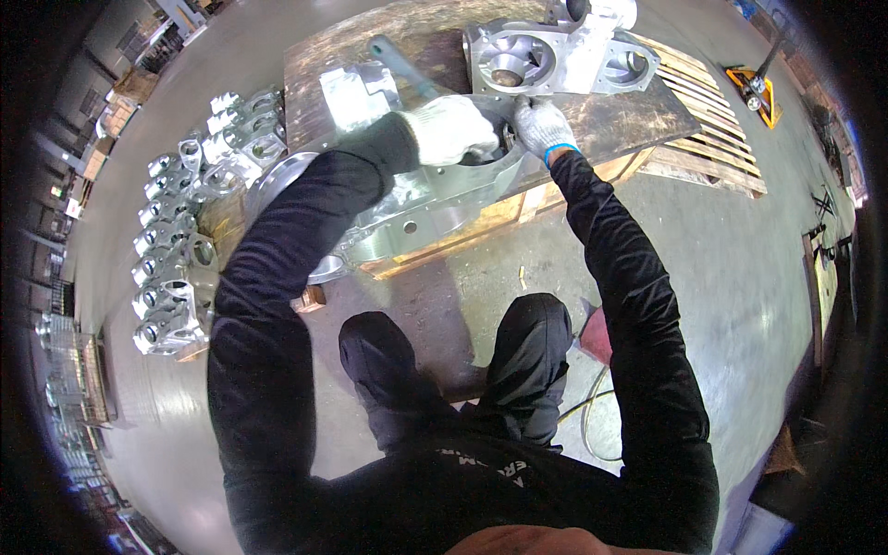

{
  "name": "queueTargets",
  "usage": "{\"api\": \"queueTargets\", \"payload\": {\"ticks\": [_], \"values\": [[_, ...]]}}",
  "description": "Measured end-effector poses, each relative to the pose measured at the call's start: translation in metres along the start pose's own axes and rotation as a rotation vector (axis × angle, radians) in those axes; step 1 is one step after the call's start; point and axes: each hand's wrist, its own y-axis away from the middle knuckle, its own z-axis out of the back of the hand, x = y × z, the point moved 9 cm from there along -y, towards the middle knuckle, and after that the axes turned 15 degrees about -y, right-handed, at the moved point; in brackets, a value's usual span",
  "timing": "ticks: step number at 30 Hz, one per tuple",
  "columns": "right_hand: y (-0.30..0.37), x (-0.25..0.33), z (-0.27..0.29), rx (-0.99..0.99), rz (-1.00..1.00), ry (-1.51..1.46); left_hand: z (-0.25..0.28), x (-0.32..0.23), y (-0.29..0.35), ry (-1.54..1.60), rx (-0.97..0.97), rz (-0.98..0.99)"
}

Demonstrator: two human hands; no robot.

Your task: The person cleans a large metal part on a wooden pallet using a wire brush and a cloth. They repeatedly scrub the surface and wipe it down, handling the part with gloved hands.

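A large silvery metal casting (407, 208) with round openings lies across a worn wooden tabletop in front of me. My left hand (451, 131), in a white knit glove, is closed at the edge of one opening. From behind its knuckles a long grey-green bar-like tool (404, 67) with a rounded end slants up to the left, slightly blurred; its other end is hidden. At the right side of the same opening is my right hand (544, 128), in a grey-white glove with a blue cuff. Its fingers are curled together, and whatever they grip is hidden.
Another casting (564, 60) stands at the tabletop's (398, 23) far right. Several smaller castings (176, 250) sit in rows at the left. A slatted wooden pallet (708, 120) lies to the right, with a yellow pallet jack (754, 97) beyond. A hose (585, 430) curls by my right leg.
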Motion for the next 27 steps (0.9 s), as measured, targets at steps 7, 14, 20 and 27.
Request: {"api": "queueTargets", "payload": {"ticks": [7, 14, 20, 27], "values": [[-0.003, 0.000, -0.011, 0.112, 0.034, 0.124, 0.003, 0.017, 0.049, -0.292, -0.017, -0.309], [0.000, -0.002, -0.004, 0.027, 0.011, -0.002, -0.022, 0.033, 0.028, 0.867, 0.122, -0.088], [-0.005, -0.007, -0.014, 0.015, 0.082, 0.126, -0.006, 0.006, 0.034, -0.174, -0.116, -0.448], [-0.007, -0.013, -0.015, 0.027, 0.009, 0.012, 0.014, -0.006, 0.017, -0.128, -0.271, -0.463]]}}
